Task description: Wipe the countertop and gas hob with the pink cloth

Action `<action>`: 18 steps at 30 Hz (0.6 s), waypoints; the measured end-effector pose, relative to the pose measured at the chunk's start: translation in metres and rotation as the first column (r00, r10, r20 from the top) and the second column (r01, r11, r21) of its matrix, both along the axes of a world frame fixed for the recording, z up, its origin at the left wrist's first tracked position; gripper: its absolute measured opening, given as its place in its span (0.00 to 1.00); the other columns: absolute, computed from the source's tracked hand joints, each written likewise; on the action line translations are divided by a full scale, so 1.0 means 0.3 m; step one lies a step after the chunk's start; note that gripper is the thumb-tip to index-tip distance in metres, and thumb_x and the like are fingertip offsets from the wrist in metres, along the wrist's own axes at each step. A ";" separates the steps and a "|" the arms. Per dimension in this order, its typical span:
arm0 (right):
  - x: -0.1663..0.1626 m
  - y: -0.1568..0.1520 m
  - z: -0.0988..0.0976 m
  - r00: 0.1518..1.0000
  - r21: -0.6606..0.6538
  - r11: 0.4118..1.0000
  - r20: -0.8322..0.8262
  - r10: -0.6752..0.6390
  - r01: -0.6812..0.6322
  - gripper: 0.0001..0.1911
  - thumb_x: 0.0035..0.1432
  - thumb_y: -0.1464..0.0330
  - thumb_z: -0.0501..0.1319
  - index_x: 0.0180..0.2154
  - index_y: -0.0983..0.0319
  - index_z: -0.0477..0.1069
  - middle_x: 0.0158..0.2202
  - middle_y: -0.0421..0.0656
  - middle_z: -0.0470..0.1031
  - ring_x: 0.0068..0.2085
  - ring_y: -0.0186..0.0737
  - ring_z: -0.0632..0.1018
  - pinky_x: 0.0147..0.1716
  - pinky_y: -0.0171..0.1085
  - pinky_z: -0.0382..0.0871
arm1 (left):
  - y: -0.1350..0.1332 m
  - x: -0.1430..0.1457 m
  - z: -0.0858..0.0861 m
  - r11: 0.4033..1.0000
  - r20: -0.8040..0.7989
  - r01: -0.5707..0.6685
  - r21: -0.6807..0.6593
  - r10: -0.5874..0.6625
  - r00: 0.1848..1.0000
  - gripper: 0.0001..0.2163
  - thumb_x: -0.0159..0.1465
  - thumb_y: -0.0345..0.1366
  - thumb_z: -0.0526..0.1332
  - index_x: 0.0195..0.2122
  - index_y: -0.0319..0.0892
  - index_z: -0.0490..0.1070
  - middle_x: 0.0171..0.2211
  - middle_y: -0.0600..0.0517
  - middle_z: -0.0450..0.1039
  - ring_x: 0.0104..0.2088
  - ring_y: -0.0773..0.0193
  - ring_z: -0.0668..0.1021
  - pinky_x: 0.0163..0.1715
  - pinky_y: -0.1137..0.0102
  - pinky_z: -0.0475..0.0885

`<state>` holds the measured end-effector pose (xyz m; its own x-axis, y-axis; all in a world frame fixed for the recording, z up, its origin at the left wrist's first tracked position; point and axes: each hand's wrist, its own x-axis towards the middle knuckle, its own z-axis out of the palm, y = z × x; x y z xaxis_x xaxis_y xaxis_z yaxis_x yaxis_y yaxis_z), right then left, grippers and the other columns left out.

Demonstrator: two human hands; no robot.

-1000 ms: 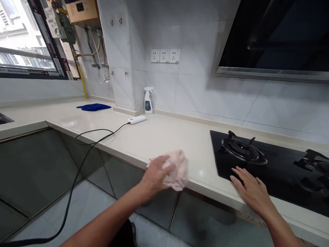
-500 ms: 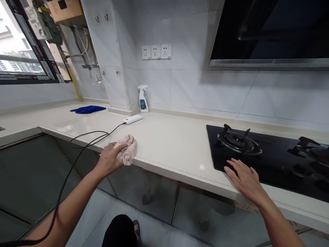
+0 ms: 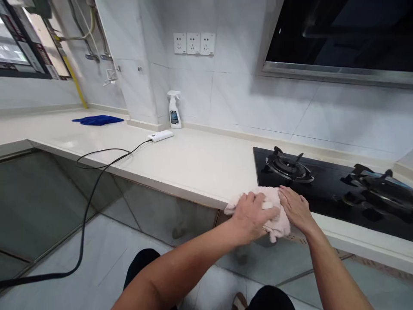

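Observation:
My left hand [image 3: 253,215] presses a crumpled pink cloth [image 3: 274,221] onto the front edge of the cream countertop [image 3: 193,165], its fingers curled over the cloth. My right hand [image 3: 295,206] lies flat with fingers stretched out, touching the cloth's right side at the front left corner of the black gas hob [image 3: 325,189]. Part of the cloth hangs over the counter edge.
A white spray bottle [image 3: 174,110] stands at the tiled wall. A white power brick [image 3: 160,136] with a black cable [image 3: 97,172] trailing to the floor lies on the counter. A blue cloth [image 3: 97,120] lies far left. Two burners [image 3: 287,163] sit on the hob, a range hood [image 3: 342,38] above.
My left hand has swept the pink cloth rightwards along the counter edge from near the cable to the hob corner, where it now meets my right hand.

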<state>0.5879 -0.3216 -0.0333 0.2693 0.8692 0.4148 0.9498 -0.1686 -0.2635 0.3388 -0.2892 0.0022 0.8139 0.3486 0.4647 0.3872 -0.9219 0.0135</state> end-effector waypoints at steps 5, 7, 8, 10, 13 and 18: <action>0.025 0.000 -0.044 1.000 0.023 0.999 -0.002 0.022 -0.022 0.34 0.71 0.49 0.38 0.61 0.52 0.72 0.69 0.44 0.69 0.72 0.52 0.65 0.71 0.66 0.52 | 0.061 -0.129 0.003 0.999 0.036 0.019 -0.028 -0.018 0.999 0.25 0.63 0.44 0.67 0.62 0.56 0.71 0.62 0.43 0.66 0.51 0.48 0.73 0.52 0.54 0.71; 0.031 0.004 -0.065 1.000 0.061 0.998 -0.025 0.006 -0.005 0.34 0.70 0.48 0.39 0.60 0.52 0.73 0.68 0.44 0.70 0.72 0.51 0.65 0.71 0.65 0.52 | 0.128 -0.261 0.004 0.994 0.104 -0.050 -0.093 0.060 0.993 0.24 0.61 0.41 0.68 0.59 0.54 0.74 0.63 0.43 0.67 0.55 0.48 0.73 0.57 0.54 0.70; 0.032 0.006 -0.074 0.999 0.075 0.997 -0.040 0.003 0.000 0.33 0.70 0.48 0.39 0.59 0.51 0.74 0.68 0.44 0.71 0.72 0.51 0.66 0.71 0.65 0.52 | 0.165 -0.332 0.010 0.986 0.127 -0.094 -0.137 0.111 0.986 0.23 0.60 0.39 0.68 0.58 0.53 0.75 0.63 0.44 0.67 0.57 0.48 0.73 0.59 0.54 0.69; 0.031 0.008 -0.080 0.998 0.085 0.996 -0.052 0.026 -0.021 0.32 0.70 0.47 0.41 0.59 0.51 0.74 0.67 0.44 0.72 0.71 0.52 0.66 0.71 0.65 0.52 | 0.243 -0.470 0.040 0.952 0.118 -0.193 -0.236 0.225 0.967 0.23 0.59 0.37 0.66 0.57 0.52 0.76 0.62 0.45 0.68 0.58 0.49 0.73 0.60 0.54 0.69; 0.010 0.007 -0.047 0.996 0.088 0.995 -0.081 0.046 -0.038 0.31 0.69 0.46 0.45 0.58 0.51 0.75 0.67 0.45 0.71 0.71 0.56 0.65 0.71 0.69 0.50 | 0.361 -0.620 0.109 0.826 0.002 -0.440 -0.352 0.471 0.882 0.21 0.62 0.39 0.61 0.57 0.55 0.76 0.60 0.48 0.71 0.57 0.51 0.75 0.59 0.55 0.70; -0.078 -0.058 0.087 0.917 0.368 0.928 -0.348 0.196 -0.058 0.26 0.68 0.46 0.54 0.51 0.56 0.79 0.60 0.49 0.78 0.63 0.53 0.76 0.67 0.58 0.64 | 0.500 -0.681 0.156 0.548 -0.041 -0.764 -0.341 0.803 0.594 0.26 0.65 0.48 0.59 0.65 0.53 0.70 0.65 0.39 0.65 0.62 0.36 0.70 0.61 0.42 0.66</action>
<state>0.5645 -0.3390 -0.0072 0.3601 0.7278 0.5837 0.7764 0.1131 -0.6200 0.1345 -0.1391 0.0489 0.1004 0.9534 0.2845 0.9309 -0.1910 0.3114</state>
